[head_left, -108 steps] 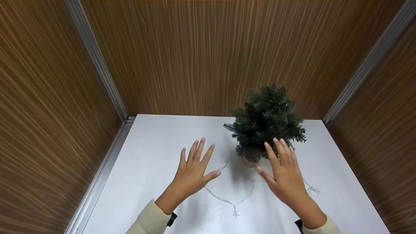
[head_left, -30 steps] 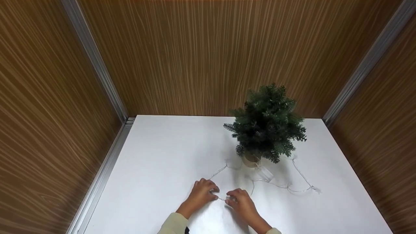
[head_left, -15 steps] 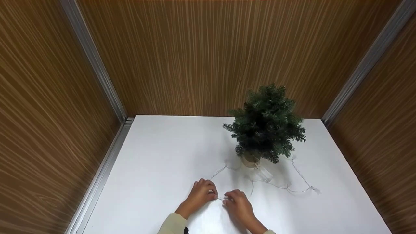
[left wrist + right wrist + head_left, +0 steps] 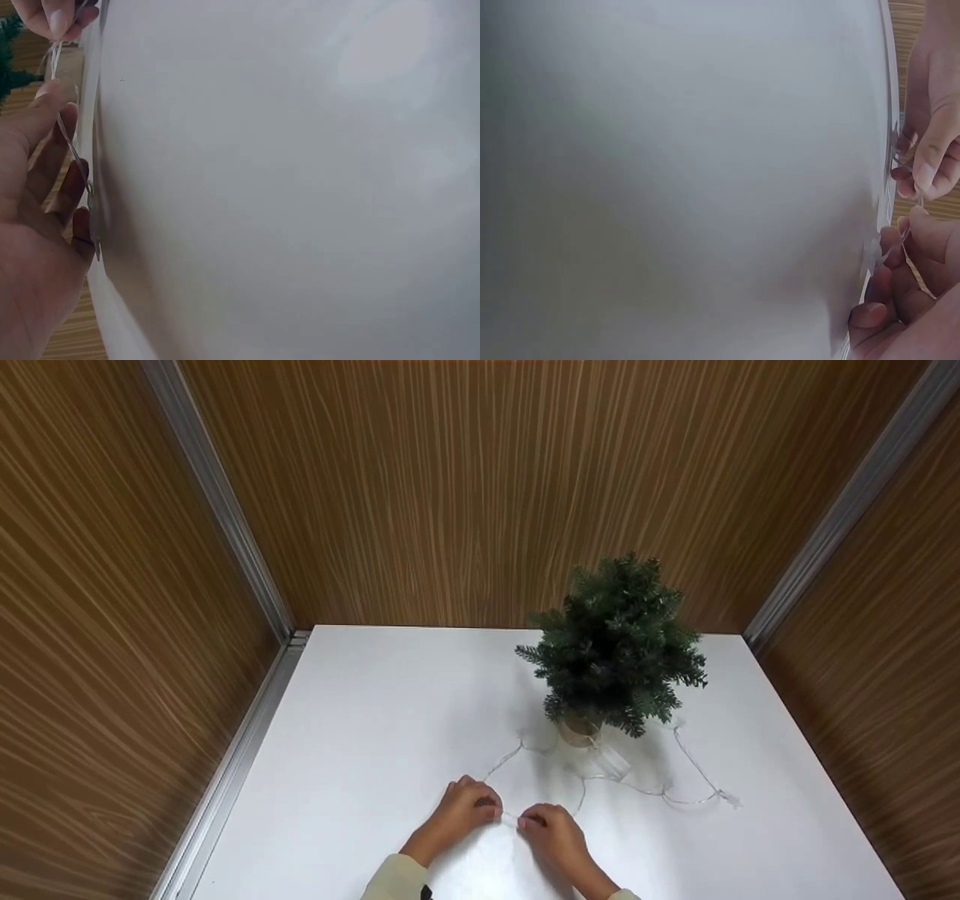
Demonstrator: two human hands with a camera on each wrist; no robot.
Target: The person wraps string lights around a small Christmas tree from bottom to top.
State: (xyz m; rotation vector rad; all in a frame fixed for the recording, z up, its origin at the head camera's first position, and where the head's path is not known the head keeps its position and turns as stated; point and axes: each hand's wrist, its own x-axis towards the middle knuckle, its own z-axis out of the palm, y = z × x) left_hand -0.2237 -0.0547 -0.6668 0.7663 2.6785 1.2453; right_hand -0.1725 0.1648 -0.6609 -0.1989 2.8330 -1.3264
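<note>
On the white table, my left hand (image 4: 461,811) and right hand (image 4: 551,831) face each other close to the surface. Between their fingertips runs a short stretch of a thin clear string of lights (image 4: 510,817). In the left wrist view, the thumb and index finger of my left hand (image 4: 34,195) pinch the wire (image 4: 66,135), part of which hangs down past the curled fingers. My right hand (image 4: 919,281) pinches the same strand a little way along, and a loop of wire (image 4: 915,270) crosses its fingers.
A small green artificial tree (image 4: 619,645) stands upright behind the hands on a light brown base (image 4: 580,731). More clear wire (image 4: 697,766) lies looped right of it, with a star-like ornament (image 4: 726,797). A clear flat piece (image 4: 611,763) lies before the base. Wood-grain panels (image 4: 480,495) enclose the table.
From spread open above the table, both hands have come down, drawn together and taken hold of the wire. Over the last second the right fingers have closed in on it; the tree has not moved.
</note>
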